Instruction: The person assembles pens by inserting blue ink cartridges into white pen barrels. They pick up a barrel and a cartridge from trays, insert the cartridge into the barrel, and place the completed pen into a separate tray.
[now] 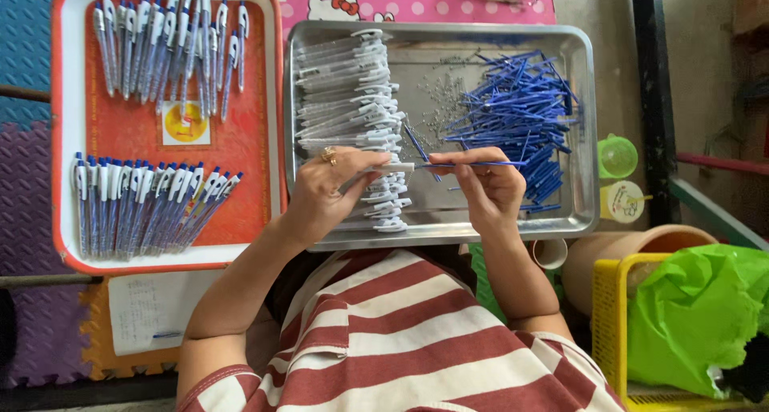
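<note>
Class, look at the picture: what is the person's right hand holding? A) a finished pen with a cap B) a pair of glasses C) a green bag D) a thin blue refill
D: the right hand pinches a thin blue refill, pointing it at the white pen barrel in the left hand.

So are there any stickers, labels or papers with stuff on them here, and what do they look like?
Square label: middle of the red tray, white with a yellow circle.
Paper sheet: below that tray, white, handwritten.
Round lid: right of the metal tray, white, small picture.
</note>
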